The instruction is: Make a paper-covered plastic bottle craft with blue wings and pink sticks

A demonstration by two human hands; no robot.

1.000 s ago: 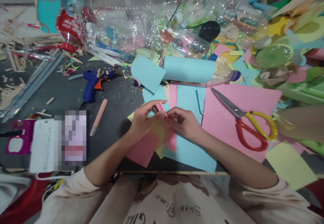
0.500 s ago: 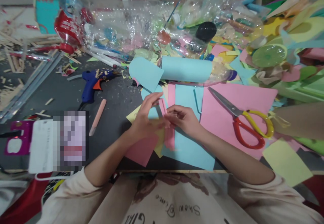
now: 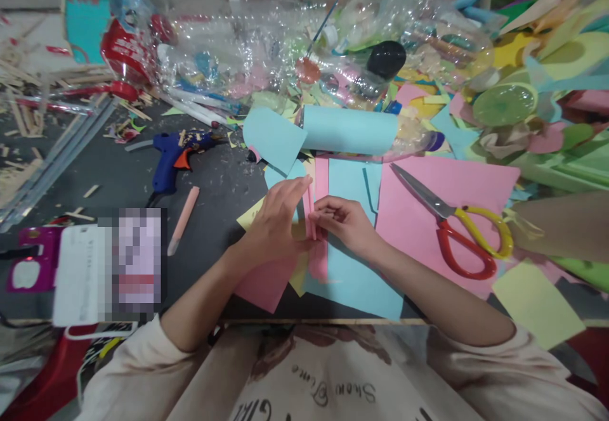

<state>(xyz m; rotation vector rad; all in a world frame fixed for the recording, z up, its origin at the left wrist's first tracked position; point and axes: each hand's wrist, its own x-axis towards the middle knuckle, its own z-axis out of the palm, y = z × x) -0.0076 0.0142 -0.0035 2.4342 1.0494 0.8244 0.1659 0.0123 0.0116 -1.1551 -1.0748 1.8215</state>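
Observation:
A narrow folded strip of pink paper (image 3: 308, 208) stands nearly lengthwise away from me, between my hands. My left hand (image 3: 273, 221) spans it, fingertips at its far end and thumb by its near end. From the right side, my right hand (image 3: 340, 218) pinches the strip near its middle with thumb and bent fingers. Beneath lie another pink strip (image 3: 322, 262) and a light blue sheet (image 3: 361, 275). Scissors (image 3: 445, 210) with one red and one yellow handle loop rest partly spread on a pink sheet (image 3: 409, 218) to the right.
Behind the hands lies a bottle wrapped in blue paper (image 3: 349, 129). A blue glue gun (image 3: 166, 161) and a pink strip (image 3: 184, 218) are on the left. Clear plastic bottles (image 3: 223, 47) and paper scraps crowd the back. Another person's arm (image 3: 561, 226) reaches in at right.
My left fingers have moved right and closed onto the far end of the pink strip, its thumb now by the near end. The strip looks straighter. My right hand keeps its pinch.

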